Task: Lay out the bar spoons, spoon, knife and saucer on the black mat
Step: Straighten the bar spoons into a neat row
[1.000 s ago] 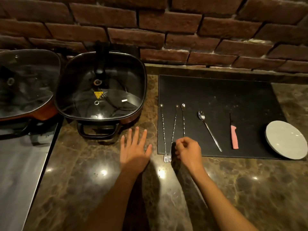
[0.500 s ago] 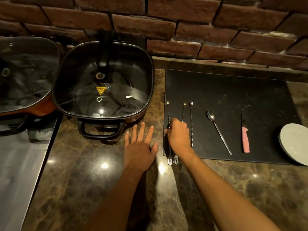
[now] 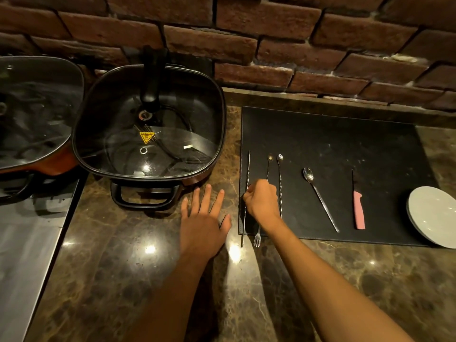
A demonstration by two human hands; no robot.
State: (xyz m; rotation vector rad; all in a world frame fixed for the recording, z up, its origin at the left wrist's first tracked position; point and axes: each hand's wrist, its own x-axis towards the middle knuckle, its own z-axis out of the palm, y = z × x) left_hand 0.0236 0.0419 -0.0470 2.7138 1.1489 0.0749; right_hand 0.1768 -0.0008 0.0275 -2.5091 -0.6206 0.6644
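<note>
A black mat (image 3: 333, 149) lies on the marble counter. Three twisted bar spoons lie at its left side: the leftmost bar spoon (image 3: 247, 174) along the mat's left edge, a middle bar spoon (image 3: 269, 164) with a fork end (image 3: 257, 239) past the front edge, and a third bar spoon (image 3: 279, 178). My right hand (image 3: 261, 199) is closed on the leftmost bar spoon, over the middle one. A spoon (image 3: 319, 197), a pink-handled knife (image 3: 358, 211) and a white saucer (image 3: 434, 214) follow to the right. My left hand (image 3: 203, 224) rests flat on the counter, fingers spread.
A square electric pan with a glass lid (image 3: 150, 124) stands left of the mat, its handle (image 3: 145, 197) toward me. A second lidded pan (image 3: 34, 112) sits at the far left above a steel surface (image 3: 22, 255). A brick wall (image 3: 246, 45) runs behind.
My right hand moved forward from the mat's front edge onto the bar spoons and closed on the leftmost one, which now lies straight, apart from the middle one. The left hand stayed put.
</note>
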